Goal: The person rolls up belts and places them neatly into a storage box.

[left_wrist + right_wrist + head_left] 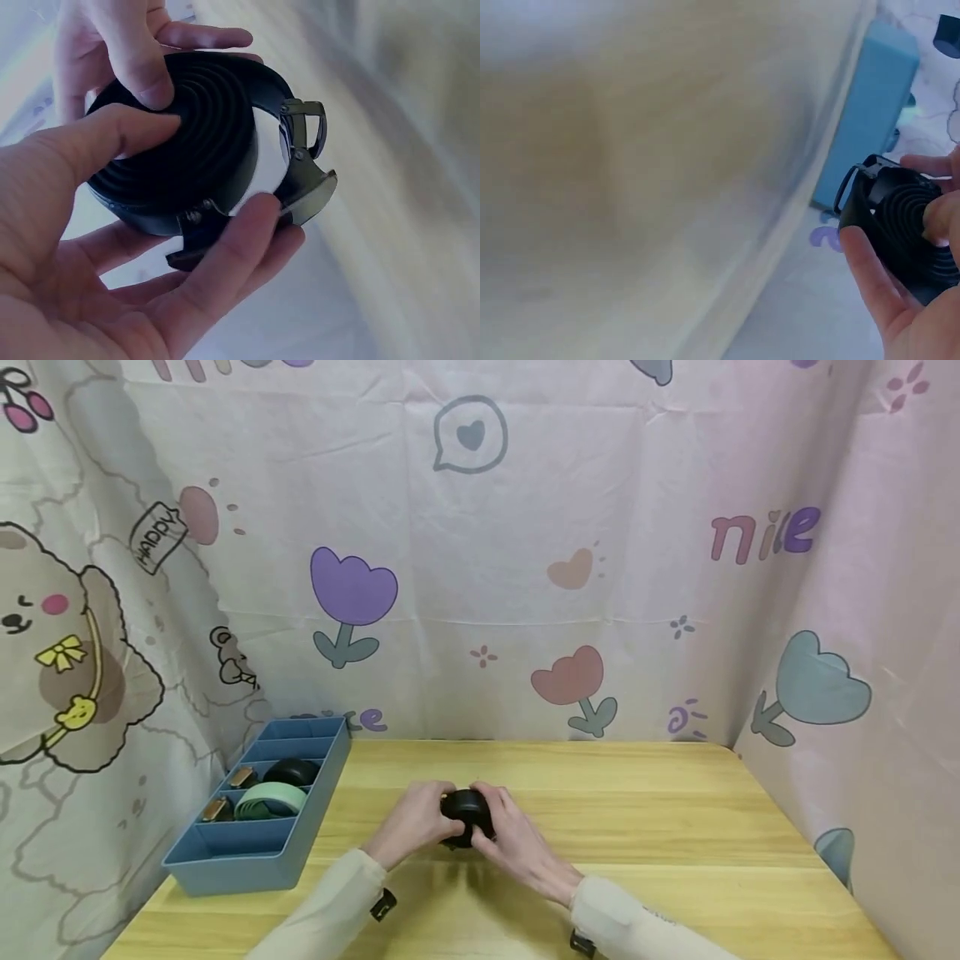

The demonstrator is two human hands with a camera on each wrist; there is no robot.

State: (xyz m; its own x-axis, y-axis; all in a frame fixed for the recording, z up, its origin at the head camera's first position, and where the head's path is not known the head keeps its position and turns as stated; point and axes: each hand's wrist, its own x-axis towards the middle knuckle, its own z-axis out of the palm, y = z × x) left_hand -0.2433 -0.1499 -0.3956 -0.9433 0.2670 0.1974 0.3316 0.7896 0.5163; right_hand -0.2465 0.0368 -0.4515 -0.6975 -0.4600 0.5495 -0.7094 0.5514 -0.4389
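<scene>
A black belt (467, 807), rolled into a tight coil, is held between both hands over the table. My left hand (417, 817) grips its left side; in the left wrist view the thumb lies on the coiled face and the fingers curl beneath, near the metal buckle (306, 176). The outermost turn with the buckle stands away from the coil, leaving a gap. From the other side my right hand (519, 843) grips the belt, its thumb on the coil as well. The right wrist view shows the coiled belt (907, 225) with fingers at its edge.
To the left stands a blue-grey divided box (309, 843). Its compartments hold a green coiled belt (272, 795) and another black coil (292, 772), with gold-coloured buckles (218, 810) beside them. A patterned cloth (480, 543) hangs behind the wooden table (637, 810).
</scene>
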